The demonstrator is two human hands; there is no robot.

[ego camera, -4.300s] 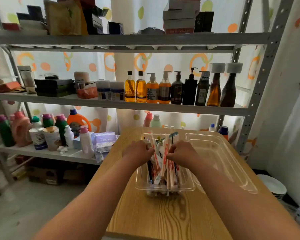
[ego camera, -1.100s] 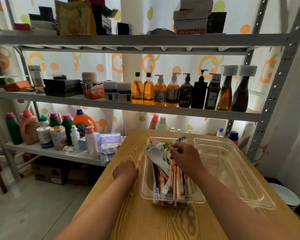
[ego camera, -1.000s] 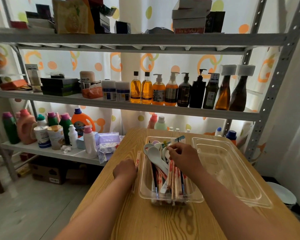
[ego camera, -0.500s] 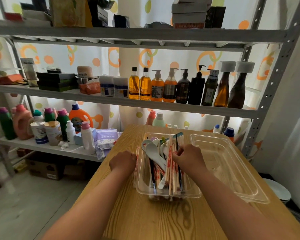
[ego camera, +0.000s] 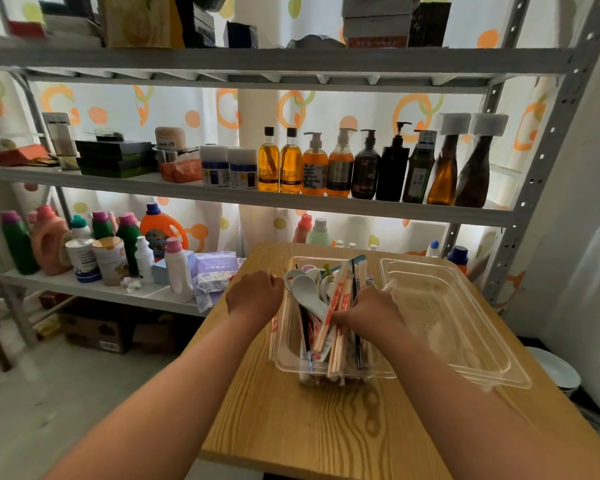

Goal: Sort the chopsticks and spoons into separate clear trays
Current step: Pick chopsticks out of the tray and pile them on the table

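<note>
A small deep clear tray (ego camera: 378, 374) stands mid-table, filled with wrapped chopsticks (ego camera: 338, 344) and white spoons (ego camera: 309, 292). My right hand (ego camera: 369, 306) is inside it, fingers curled round a bundle of the chopsticks. At the tray's left wall, my left hand (ego camera: 255, 294) makes a fist around a wrapped chopstick pair (ego camera: 274, 332) that hangs down outside the wall. A larger, shallow clear tray (ego camera: 464, 327) lies just to the right with nothing in it.
The wooden table (ego camera: 326, 427) is narrow, with its edges close on both sides. Metal shelving (ego camera: 291, 206) crowded with bottles rises right behind and to the left. A white plate (ego camera: 556, 370) lies on the floor at right.
My right hand left the spoon end, slid nearer along the tray and closed on chopsticks. My left hand moved forward and up against the tray's left wall, still holding its chopsticks.
</note>
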